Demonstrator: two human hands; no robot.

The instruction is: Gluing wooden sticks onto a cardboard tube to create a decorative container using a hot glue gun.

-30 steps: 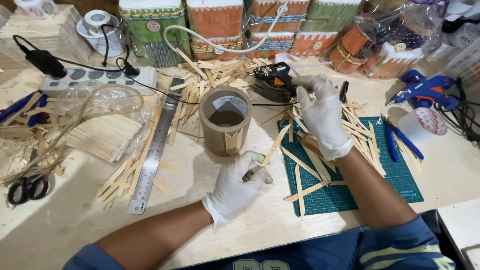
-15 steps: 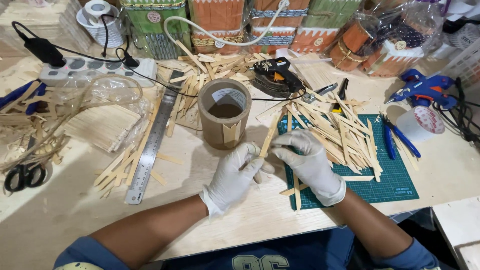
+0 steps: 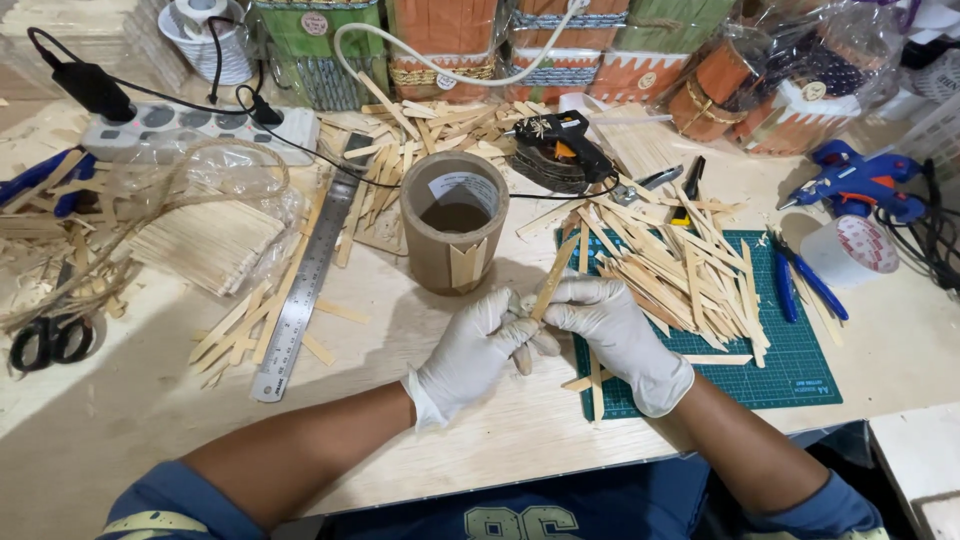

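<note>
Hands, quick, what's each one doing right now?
Left hand: closed on the wooden stick, lower end.
Right hand: closed on the same stick, beside the left.

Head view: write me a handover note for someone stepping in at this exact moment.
Left hand and right hand, both gloved, meet on one wooden stick, tilted up toward the tube.
Cardboard tube stands upright just beyond them, with two short sticks on its front; the rest of its wall is bare.
Loose sticks are piled on the green mat. Black glue gun lies behind the mat, ruler to the left.
</note>
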